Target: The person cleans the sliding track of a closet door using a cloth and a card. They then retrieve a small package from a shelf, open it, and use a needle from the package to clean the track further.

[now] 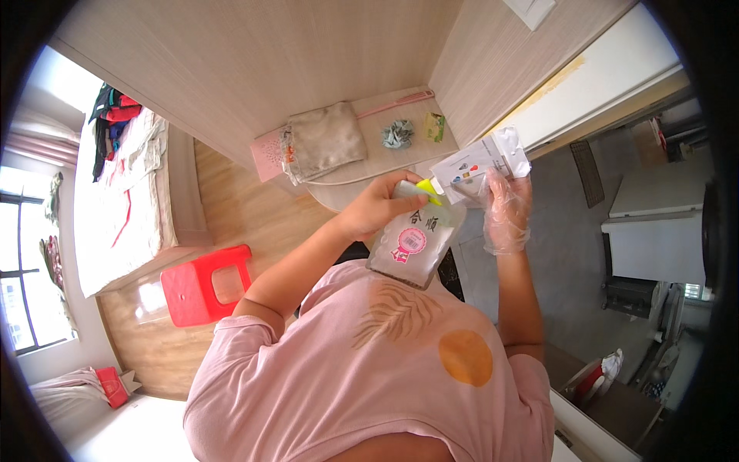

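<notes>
Left fingers [408, 203] grip clear item [410, 240], gloved right fingers [498, 189] white packet [491, 156]; table edge [358, 180] near.

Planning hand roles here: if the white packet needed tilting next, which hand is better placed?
Probably the right hand: it grips the white packet, while the left hand is busy holding the clear container.

Black writing [432, 223] and a pink sticker [412, 241] mark the clear container [391, 264]; the packet [486, 153] is white with coloured icons [467, 171], the piece [428, 190] between them yellow-green. The shirt [323, 369] is pink with brown leaf [399, 311] and orange disc [466, 357].
</notes>
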A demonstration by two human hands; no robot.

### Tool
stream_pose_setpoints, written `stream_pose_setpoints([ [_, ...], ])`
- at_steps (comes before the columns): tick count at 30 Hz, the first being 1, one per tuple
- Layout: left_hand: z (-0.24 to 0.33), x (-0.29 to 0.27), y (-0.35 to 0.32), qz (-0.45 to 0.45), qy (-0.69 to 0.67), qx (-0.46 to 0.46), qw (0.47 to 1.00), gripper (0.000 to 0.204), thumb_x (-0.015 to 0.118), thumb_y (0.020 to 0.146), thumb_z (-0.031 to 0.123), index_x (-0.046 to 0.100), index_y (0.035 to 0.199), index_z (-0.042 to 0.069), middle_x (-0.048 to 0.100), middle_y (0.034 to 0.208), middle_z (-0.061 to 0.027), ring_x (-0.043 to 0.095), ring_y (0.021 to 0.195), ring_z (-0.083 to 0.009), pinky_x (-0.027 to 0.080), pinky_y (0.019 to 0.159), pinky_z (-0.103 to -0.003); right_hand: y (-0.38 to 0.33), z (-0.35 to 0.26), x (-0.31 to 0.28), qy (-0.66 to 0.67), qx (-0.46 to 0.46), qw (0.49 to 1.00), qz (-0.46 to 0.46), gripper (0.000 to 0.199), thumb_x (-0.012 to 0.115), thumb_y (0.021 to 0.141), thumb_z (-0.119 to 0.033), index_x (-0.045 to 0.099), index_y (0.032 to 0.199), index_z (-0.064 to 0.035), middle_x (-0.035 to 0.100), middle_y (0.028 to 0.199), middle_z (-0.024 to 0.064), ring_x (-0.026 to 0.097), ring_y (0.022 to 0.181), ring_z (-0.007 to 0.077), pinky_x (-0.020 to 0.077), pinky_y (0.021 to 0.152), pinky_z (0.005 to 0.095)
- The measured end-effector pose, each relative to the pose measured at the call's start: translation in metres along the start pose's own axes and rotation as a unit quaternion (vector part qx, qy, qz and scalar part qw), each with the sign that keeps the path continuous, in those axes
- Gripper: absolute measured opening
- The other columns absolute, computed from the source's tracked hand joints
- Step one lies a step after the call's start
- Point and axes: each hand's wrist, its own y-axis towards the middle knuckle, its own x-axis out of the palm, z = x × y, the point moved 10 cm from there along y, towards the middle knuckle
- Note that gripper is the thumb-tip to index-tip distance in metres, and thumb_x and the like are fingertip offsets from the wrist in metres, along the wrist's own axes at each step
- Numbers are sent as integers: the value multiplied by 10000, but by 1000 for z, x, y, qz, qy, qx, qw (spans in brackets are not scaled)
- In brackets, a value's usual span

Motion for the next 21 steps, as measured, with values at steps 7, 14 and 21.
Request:
stream_pose_setpoints([
  [7, 14, -17, -5, -2, 63, 42, 997, 176, 578, 871, 135, 514, 1000, 36, 617, 819, -16, 549, 698, -37, 448, 585, -196, 8, 3, 19, 39, -18, 999, -18, 412, 582, 791, -45, 462, 1179, 20, 549, 1035, 58, 526, 912, 115, 436, 813, 244],
  [14, 51, -29, -14, -5, 92, 81, 992, 219, 589, 859, 104, 501, 1047, 36, 604, 861, -10, 534, 746, -41, 441, 644, -197, 12, 17, 31, 82, 72, 990, 94, 354, 591, 764, -78, 501, 1091, 25, 556, 994, 84, 549, 888, 162, 454, 788, 273],
  [21, 101, -35, -33, -17, 167, 207, 964, 382, 570, 856, 52, 437, 1214, 44, 578, 927, -1, 517, 863, -49, 441, 713, -211, 22, 19, 54, -30, 59, 998, 9, 363, 601, 760, -85, 495, 1092, 16, 551, 1008, 91, 537, 926, 170, 444, 813, 285],
])
